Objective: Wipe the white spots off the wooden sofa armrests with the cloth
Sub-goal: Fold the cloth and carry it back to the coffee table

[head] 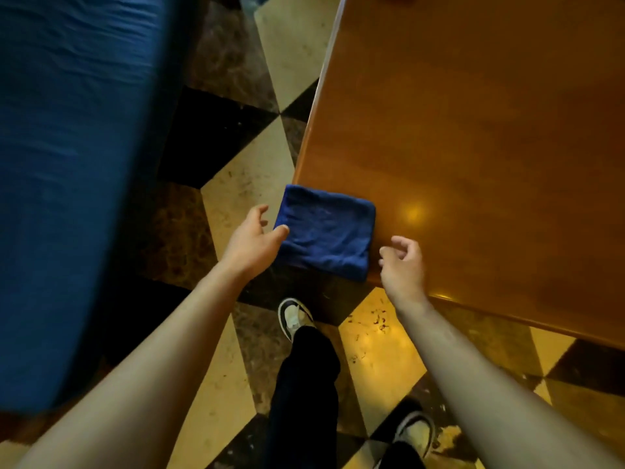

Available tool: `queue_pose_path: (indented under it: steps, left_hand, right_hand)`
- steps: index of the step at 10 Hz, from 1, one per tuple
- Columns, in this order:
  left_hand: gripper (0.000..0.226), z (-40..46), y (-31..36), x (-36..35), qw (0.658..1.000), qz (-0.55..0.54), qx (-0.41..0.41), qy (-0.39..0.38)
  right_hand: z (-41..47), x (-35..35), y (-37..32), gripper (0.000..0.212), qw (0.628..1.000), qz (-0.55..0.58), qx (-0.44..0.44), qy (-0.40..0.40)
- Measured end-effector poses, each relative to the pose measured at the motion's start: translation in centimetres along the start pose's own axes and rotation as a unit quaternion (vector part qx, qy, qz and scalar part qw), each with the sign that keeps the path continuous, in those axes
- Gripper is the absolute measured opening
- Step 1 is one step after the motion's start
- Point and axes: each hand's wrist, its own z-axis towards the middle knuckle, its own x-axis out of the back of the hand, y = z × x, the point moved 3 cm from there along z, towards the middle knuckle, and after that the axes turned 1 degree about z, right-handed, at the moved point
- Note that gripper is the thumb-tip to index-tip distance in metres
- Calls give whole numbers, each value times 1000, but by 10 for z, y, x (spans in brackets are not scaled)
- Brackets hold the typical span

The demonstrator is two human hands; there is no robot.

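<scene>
Blue cloth (326,233) sits folded on the near corner of the wooden table (473,147), hanging slightly over the edge, so a sloppy grab could knock it onto the floor. Left hand (252,240) open, thumb touching it; right hand (402,262) loosely curled, empty, just beside.

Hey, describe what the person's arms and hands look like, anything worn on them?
Both forearms are bare, with no sleeves in view. The left hand and right hand wear no gloves, and no rings, watch or bracelets show. The dim, slightly blurred view hides finer marks.
</scene>
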Motion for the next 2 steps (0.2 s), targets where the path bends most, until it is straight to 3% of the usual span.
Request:
queue_pose_path:
  steps: [2]
  left_hand:
    - [62, -76, 45, 19, 995, 44, -84, 20]
  right_hand:
    - [-54, 60, -38, 43, 991, -95, 89, -39]
